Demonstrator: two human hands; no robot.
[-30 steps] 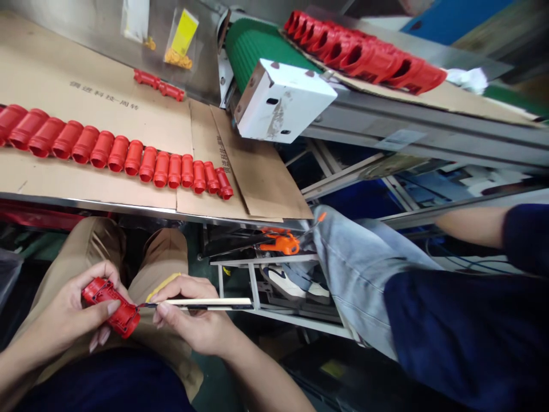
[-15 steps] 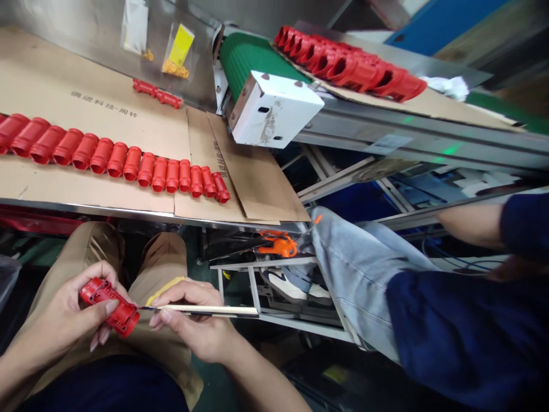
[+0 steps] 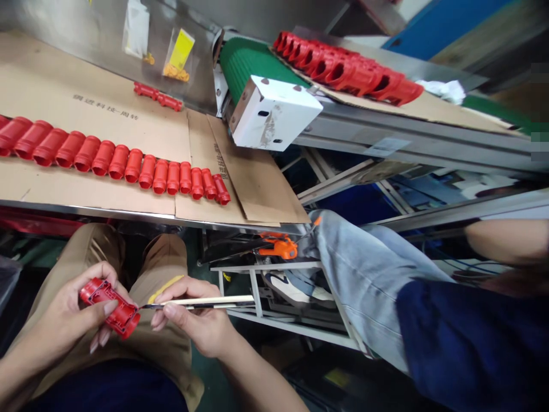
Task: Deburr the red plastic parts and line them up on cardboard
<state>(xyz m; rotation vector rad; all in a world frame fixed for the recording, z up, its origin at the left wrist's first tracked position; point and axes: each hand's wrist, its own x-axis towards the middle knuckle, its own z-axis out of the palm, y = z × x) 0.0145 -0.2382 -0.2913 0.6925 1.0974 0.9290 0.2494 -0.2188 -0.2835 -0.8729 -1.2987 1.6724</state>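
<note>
Over my lap, my left hand (image 3: pixel 88 312) grips a red plastic part (image 3: pixel 115 312), its open, ribbed side facing up. Fingers and thumb press on its two long sides. My right hand (image 3: pixel 197 317) pinches a thin tool with a pale stick-like handle (image 3: pixel 214 300) and a dark, narrow front. The tool's tip meets the right end of the red part, near its rim; whether it touches is too small to tell. A yellow strip (image 3: pixel 165 289) shows between the fingers of my right hand.
Many similar red parts (image 3: pixel 135 166) stand in a row on the cardboard-covered table (image 3: pixel 107 197). A green conveyor (image 3: pixel 244 60) carries more red parts (image 3: pixel 347 68). An orange-handled tool (image 3: pixel 281 248) hangs below the table edge. At the right sits a person in jeans (image 3: pixel 360 274).
The rear end of the pale handle in my right hand has tilted slightly upward. My left hand and the red part have hardly moved. The person's arm at the right has shifted right.
</note>
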